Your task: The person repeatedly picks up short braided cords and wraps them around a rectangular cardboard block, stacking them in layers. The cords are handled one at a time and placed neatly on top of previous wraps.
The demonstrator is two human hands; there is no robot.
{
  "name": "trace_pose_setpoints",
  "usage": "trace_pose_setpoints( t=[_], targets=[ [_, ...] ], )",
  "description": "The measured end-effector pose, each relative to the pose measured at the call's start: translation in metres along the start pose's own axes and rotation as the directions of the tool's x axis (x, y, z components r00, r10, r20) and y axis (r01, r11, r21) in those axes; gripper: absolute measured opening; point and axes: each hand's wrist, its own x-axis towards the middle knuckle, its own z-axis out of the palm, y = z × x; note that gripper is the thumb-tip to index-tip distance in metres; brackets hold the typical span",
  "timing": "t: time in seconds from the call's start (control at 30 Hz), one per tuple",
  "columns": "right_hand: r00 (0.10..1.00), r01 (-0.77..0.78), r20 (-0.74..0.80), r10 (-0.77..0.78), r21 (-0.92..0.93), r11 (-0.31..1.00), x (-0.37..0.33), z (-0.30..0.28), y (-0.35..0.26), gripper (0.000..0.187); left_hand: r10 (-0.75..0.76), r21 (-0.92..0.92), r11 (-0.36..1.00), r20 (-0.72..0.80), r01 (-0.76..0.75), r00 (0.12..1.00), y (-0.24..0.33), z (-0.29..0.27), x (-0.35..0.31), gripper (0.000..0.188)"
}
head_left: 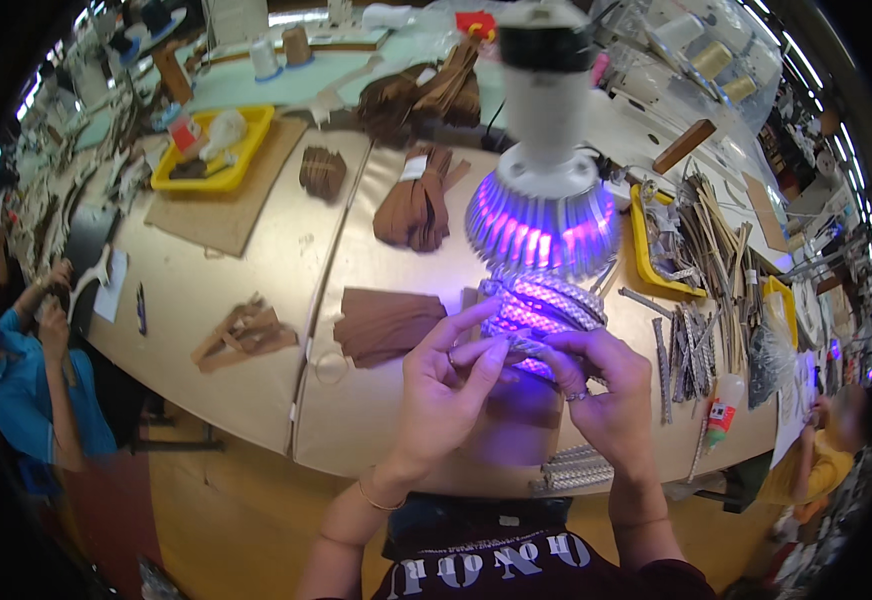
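Both of my hands are raised under the lit lamp. Between their fingertips is the end of a grey braided strap (528,346), glowing purple in the light. My left hand (448,378) pinches it with thumb and fingers. From the other side, my right hand (608,390) closes its fingers on the same strap; its fingertips are partly hidden. Just beyond my fingers lies a stack of looped braided straps (556,300). The lamp (544,215), with a finned metal head and white neck, hangs directly over it.
Brown strip bundles (386,325) lie left of my hands. A yellow tray (211,150) stands at the far left, another yellow tray (661,260) at right. Loose braided strips (696,350) and a glue bottle (723,408) are to the right. People sit at both ends.
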Motion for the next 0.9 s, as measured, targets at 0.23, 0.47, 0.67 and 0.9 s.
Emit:
trace_pose_setpoints(
  t=[0.23,0.47,0.67,0.9],
  targets=[
    [0.937,-0.35,0.086,0.34,0.226,0.909,-0.021,-0.003,-0.02,0.019,0.401,0.621,0.725,-0.027,-0.299,0.916,-0.026,-0.032,-0.051,0.023],
    [0.912,-0.403,0.136,0.386,0.136,0.905,-0.036,0.023,-0.017,0.024,0.355,0.725,0.618,0.087,-0.304,0.931,-0.054,-0.029,-0.083,0.026],
    [0.925,-0.381,0.073,0.374,0.122,0.917,-0.045,0.034,-0.013,0.027,0.356,0.736,0.593,0.126,-0.328,0.926,-0.061,-0.028,-0.079,0.034],
    [0.949,-0.314,0.014,0.314,0.031,0.949,-0.046,0.038,-0.015,0.03,0.364,0.754,0.568,0.128,-0.329,0.922,-0.064,-0.028,-0.08,0.034]
  ],
)
